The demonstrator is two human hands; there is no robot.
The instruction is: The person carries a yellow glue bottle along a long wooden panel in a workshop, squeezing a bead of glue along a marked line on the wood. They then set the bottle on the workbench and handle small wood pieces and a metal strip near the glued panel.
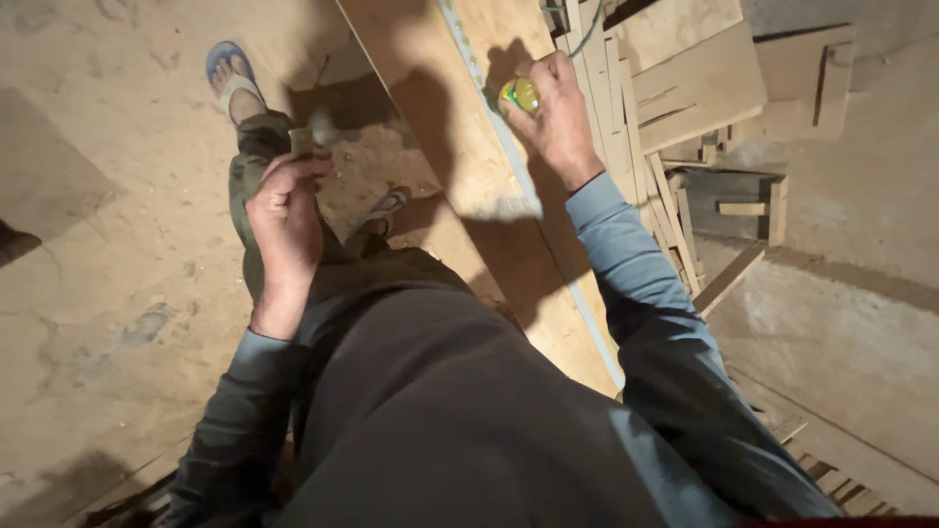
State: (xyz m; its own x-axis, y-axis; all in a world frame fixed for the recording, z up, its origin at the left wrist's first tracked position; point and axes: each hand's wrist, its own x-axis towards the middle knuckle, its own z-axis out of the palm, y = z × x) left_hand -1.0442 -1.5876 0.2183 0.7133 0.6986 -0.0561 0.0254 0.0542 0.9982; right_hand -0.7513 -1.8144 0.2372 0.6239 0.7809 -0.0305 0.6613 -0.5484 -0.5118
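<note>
While the right hand (556, 110) is closed around a yellow-green tape measure case (520, 95), holding it against the long plywood board (489, 186) with the pale tape blade (509, 166) running down the board's edge toward the person, the left hand (286, 210) is curled shut around a small, blurred tool (311, 132), a hammer by the look of it, held up clear of the board above the dusty floor (108, 244). The likely trouble is the blade slipping sideways or snapping back if the right hand's hold loosens, spoiling the reading, and the sandalled foot (231, 80) beside stacked offcuts (685, 88) risks a stumble.
</note>
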